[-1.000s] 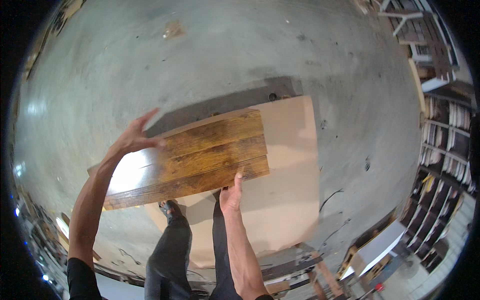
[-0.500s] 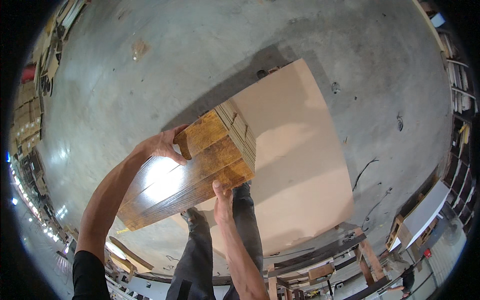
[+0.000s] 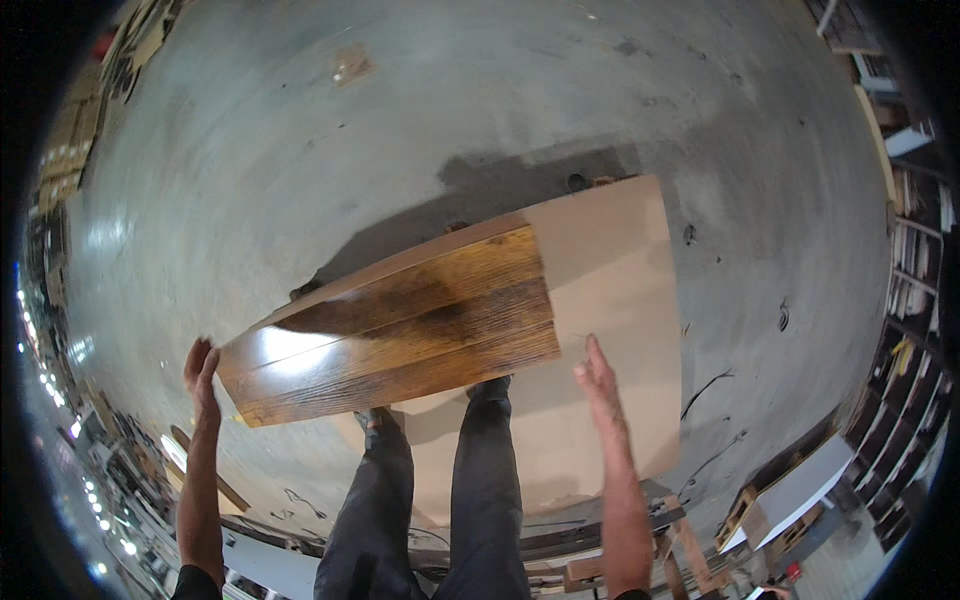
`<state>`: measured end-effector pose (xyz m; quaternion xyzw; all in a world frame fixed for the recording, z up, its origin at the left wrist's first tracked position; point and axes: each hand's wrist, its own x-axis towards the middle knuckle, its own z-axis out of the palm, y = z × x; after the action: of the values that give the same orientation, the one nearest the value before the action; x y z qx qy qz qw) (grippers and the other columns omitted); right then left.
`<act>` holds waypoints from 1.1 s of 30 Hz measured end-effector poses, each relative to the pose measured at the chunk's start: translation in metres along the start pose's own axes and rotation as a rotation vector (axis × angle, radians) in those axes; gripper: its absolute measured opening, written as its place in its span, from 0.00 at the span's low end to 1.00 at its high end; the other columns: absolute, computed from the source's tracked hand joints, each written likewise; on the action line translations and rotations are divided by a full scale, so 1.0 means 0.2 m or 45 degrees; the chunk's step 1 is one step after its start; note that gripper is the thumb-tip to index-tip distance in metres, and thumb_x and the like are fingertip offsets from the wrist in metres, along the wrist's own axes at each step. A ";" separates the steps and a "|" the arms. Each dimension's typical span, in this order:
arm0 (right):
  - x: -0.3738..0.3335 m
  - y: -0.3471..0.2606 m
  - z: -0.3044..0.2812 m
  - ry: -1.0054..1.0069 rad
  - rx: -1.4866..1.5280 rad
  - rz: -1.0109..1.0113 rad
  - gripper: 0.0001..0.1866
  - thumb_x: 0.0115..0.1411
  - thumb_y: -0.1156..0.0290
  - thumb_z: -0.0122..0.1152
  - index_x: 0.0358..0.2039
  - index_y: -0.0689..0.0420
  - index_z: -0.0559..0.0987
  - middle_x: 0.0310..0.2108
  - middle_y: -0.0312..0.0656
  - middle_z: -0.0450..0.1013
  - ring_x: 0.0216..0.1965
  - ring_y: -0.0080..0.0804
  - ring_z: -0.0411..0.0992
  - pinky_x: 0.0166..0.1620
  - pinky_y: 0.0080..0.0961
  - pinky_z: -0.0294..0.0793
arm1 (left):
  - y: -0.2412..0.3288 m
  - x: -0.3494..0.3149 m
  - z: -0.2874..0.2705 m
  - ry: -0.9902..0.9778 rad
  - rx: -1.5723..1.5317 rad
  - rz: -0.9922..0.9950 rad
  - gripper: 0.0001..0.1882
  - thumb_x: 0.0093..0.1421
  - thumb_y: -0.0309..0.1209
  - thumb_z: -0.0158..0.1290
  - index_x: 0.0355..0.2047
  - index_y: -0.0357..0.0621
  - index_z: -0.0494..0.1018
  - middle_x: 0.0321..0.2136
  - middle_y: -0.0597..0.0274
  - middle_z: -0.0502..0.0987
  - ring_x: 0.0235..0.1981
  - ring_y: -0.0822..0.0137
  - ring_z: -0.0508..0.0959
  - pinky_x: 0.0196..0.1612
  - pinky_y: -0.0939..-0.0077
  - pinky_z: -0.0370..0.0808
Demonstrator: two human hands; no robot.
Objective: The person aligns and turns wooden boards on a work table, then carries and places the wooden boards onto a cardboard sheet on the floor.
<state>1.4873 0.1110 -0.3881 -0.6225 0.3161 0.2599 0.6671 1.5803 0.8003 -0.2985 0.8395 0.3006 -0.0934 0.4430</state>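
A stack of brown wood-grain floor planks (image 3: 420, 320) lies in front of my legs, with a shiny patch of light on its upper face. It rests over a large tan sheet (image 3: 620, 260). My left hand (image 3: 203, 370) is at the stack's left end, thumb and fingers apart; I cannot tell whether it touches the planks. Off the right end, my right hand (image 3: 599, 382) hovers over the sheet with its fingers stretched out, apart from the stack and holding nothing.
Grey concrete floor (image 3: 480, 90) surrounds the sheet. Dark round object (image 3: 577, 182) sits at the sheet's far edge. Shelving (image 3: 915, 270) runs along the right, and a white panel (image 3: 800, 490) leans at lower right. Boxes (image 3: 70, 140) stand at far left.
Both hands have come off the stack's right part and moved apart, left hand to the left end, right hand to the right. The plank stack now lies flatter, its layered right end no longer showing.
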 end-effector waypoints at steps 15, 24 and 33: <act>0.29 -0.11 0.10 -0.180 -0.019 0.164 0.55 0.48 0.48 0.74 0.67 0.60 0.55 0.64 0.41 0.58 0.64 0.41 0.56 0.67 0.37 0.53 | -1.03 -0.18 -0.31 -0.622 -0.592 -0.687 0.33 0.48 0.33 0.67 0.54 0.35 0.69 0.50 0.58 0.76 0.52 0.64 0.74 0.58 0.69 0.67; 0.36 -0.02 0.05 -0.081 0.037 0.228 0.49 0.51 0.55 0.73 0.67 0.55 0.55 0.63 0.39 0.59 0.63 0.39 0.58 0.65 0.38 0.58 | -1.11 -0.20 -0.33 -0.632 -0.697 -0.696 0.45 0.40 0.34 0.74 0.58 0.38 0.65 0.54 0.57 0.73 0.58 0.59 0.70 0.61 0.61 0.64; 0.35 -0.03 0.04 -0.065 0.052 0.256 0.46 0.50 0.52 0.74 0.64 0.54 0.61 0.61 0.36 0.63 0.62 0.35 0.60 0.66 0.36 0.57 | -1.13 -0.20 -0.29 -0.645 -0.809 -0.698 0.49 0.38 0.35 0.75 0.60 0.41 0.64 0.56 0.59 0.72 0.60 0.59 0.67 0.64 0.61 0.61</act>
<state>1.5383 0.1160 -0.4359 -0.5671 0.3652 0.3347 0.6580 1.4095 0.9260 -0.4020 0.5036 0.4070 -0.3114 0.6955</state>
